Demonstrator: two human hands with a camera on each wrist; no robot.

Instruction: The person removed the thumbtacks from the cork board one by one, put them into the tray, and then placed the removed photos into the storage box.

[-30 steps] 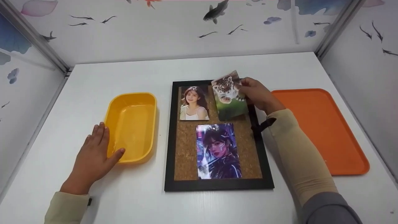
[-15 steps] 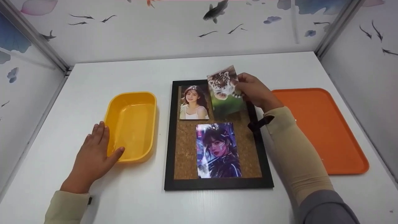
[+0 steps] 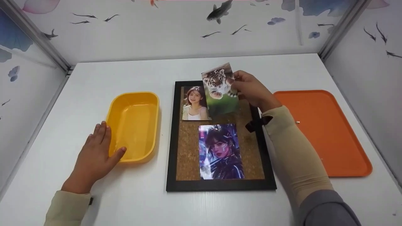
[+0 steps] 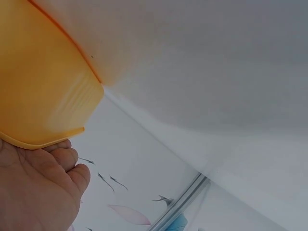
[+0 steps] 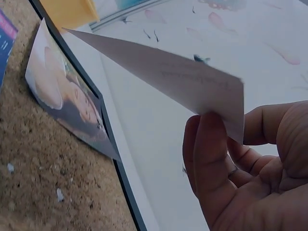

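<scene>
My right hand (image 3: 252, 89) pinches a tiger photo (image 3: 222, 102) by its right edge, held above the top of a black-framed cork board (image 3: 188, 147). Its pale back (image 5: 163, 72) faces the right wrist camera, between thumb and fingers. In the head view it overlaps the right side of a portrait photo (image 3: 192, 108) at the board's upper left. A purple illustrated picture (image 3: 220, 153) lies on the lower part of the board, with a small shiny pin at its top. My left hand (image 3: 95, 153) rests with straight fingers against the near left side of a yellow basin (image 3: 133, 135).
An orange tray (image 3: 339, 135) lies to the right, partly under my right forearm, with a small shiny pin (image 3: 297, 122) on it. White panels printed with fish (image 3: 220, 12) stand around the back and sides of the white table (image 3: 135, 194).
My right hand has moved left and a little away from me with the tiger photo, which now covers part of the portrait photo. The left hand has stayed in place.
</scene>
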